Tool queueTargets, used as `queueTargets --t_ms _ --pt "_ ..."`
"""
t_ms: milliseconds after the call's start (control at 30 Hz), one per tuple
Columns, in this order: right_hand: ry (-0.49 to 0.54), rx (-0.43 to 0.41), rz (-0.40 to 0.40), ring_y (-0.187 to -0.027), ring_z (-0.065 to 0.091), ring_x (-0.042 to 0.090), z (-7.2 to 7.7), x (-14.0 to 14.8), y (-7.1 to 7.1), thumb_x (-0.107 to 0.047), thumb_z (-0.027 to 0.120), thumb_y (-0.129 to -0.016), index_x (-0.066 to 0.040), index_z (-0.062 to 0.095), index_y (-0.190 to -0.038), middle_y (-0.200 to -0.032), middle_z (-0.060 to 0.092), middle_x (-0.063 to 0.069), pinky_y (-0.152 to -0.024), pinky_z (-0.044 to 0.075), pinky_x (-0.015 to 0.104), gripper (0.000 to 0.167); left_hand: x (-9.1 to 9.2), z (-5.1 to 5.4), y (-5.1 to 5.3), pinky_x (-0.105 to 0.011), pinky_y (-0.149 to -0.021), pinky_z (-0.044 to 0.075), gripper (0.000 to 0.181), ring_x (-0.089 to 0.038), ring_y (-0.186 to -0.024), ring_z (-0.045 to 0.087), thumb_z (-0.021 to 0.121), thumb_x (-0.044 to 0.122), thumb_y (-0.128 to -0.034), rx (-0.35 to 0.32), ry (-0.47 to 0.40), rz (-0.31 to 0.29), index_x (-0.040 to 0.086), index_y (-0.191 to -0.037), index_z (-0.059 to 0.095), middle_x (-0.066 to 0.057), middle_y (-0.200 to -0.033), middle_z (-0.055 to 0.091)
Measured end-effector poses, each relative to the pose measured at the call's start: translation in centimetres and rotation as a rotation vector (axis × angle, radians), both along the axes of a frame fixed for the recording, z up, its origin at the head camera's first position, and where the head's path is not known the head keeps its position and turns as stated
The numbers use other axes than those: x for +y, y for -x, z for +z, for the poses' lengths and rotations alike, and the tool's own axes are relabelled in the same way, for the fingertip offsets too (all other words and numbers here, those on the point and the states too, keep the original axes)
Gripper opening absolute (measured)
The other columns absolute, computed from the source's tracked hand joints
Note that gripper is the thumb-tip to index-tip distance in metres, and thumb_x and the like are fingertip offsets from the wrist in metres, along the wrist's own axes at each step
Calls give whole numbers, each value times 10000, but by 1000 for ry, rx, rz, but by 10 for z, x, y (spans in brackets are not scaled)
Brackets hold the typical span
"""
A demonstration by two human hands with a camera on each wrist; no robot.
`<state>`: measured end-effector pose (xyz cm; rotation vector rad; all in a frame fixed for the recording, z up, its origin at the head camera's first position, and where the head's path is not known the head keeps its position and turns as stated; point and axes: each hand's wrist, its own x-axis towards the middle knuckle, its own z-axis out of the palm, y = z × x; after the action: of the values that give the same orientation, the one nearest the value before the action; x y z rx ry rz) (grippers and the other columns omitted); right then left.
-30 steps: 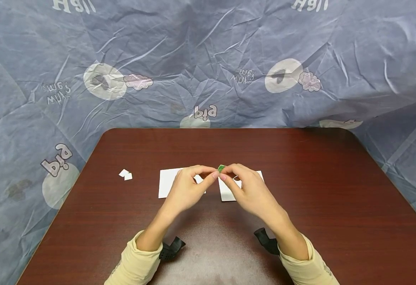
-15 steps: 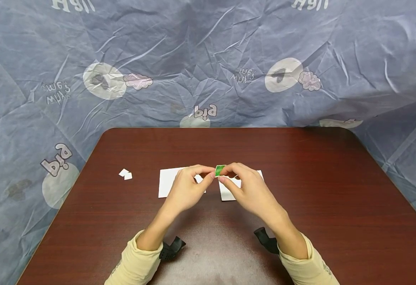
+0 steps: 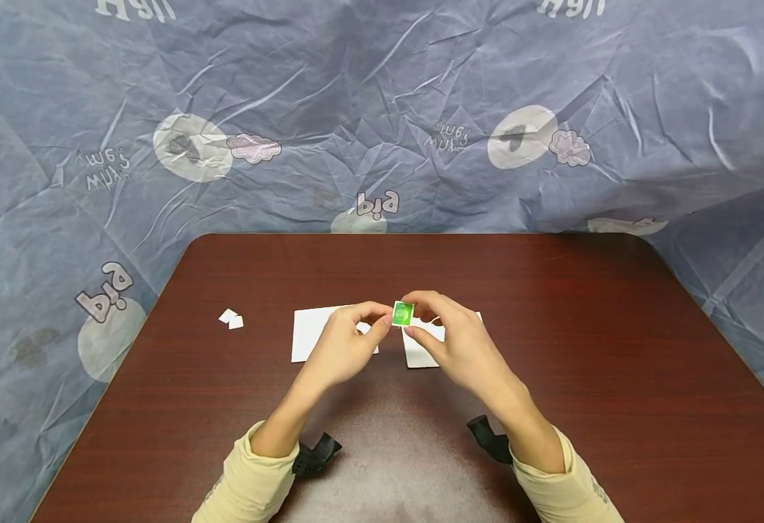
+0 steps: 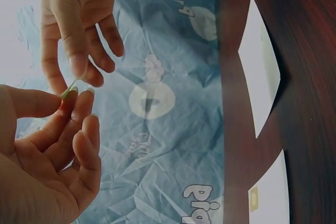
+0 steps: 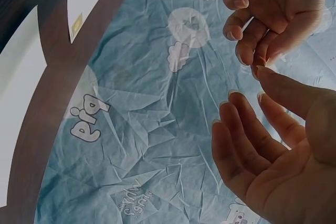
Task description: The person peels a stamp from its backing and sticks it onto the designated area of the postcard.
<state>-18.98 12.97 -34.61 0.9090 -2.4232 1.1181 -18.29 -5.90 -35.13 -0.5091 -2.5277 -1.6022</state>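
In the head view a small green stamp [image 3: 403, 314] with a white border is held up between both hands, its printed face toward me. My left hand [image 3: 345, 345] pinches its left edge between thumb and index finger. The right hand [image 3: 470, 349] has its index fingertip at the upper right corner and its thumb at the lower right corner, holding it by the edges. From the left wrist the stamp [image 4: 68, 88] appears edge-on, thin. Under the hands lie two white rectangles like envelopes, a left one [image 3: 306, 335] and a right one [image 3: 420, 354], both partly hidden.
Two small white paper squares [image 3: 232, 319] lie overlapping on the brown table [image 3: 552, 290], far to the left. A gold square [image 4: 254, 199] sits on the left envelope's corner. Black wrist mounts [image 3: 317, 455] hang below the forearms. A grey-blue printed cloth [image 3: 382, 109] hangs behind.
The green stamp has turned from nearly hidden between the fingertips to facing me. My right index finger and thumb have spread to its top and bottom corners; the left hand stays nearly still.
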Motion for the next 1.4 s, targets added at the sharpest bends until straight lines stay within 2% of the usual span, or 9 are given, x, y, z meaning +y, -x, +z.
queueTargets --t_ms 233,400,633,833,1100,1400 --pt "-20 6 -3 -886 611 224 0 0 0 0 769 -782 -75 646 -1119 -964 642 4 -772 497 357 366 0 0 1 -286 -627 513 153 -140 -783 585 565 81 -930 -70 -48 -48 37 -989 700 -67 -936 685" --pt "-32 -21 -11 -899 593 172 0 0 -1 -51 783 -784 -95 665 -1092 -962 638 -13 -799 496 369 333 -1 2 0 -296 -662 509 159 -146 -818 591 567 87 -933 -102 -53 -69 33 -1003 699 -58 -966 684" --pt "-40 -40 -13 -909 590 177 0 0 -1 -79 786 -788 -98 667 -1087 -963 636 -15 -815 493 367 322 -1 4 0 -289 -643 502 148 -139 -818 591 589 76 -925 -103 -27 -81 41 -1009 706 -22 -983 678" --pt "-46 -53 -14 -931 609 216 -1 0 -1 -96 773 -807 -100 668 -1067 -983 641 -10 -837 494 383 280 0 1 1 -265 -614 491 121 -129 -819 596 622 67 -910 -79 -32 -87 32 -993 704 -29 -930 681" --pt "-52 -55 -45 -904 581 151 1 -1 -2 -124 770 -816 -113 649 -1007 -955 629 -35 -824 497 373 227 1 -1 2 -247 -586 480 149 -123 -752 600 664 90 -890 -44 -65 -64 41 -1020 718 -26 -869 693" --pt "-44 -29 -57 -880 561 138 0 -1 -1 -180 785 -805 -100 640 -1016 -935 629 -45 -793 498 399 269 1 -2 3 -284 -601 474 79 -114 -730 590 679 132 -886 -24 -56 9 91 -917 739 37 -817 691"
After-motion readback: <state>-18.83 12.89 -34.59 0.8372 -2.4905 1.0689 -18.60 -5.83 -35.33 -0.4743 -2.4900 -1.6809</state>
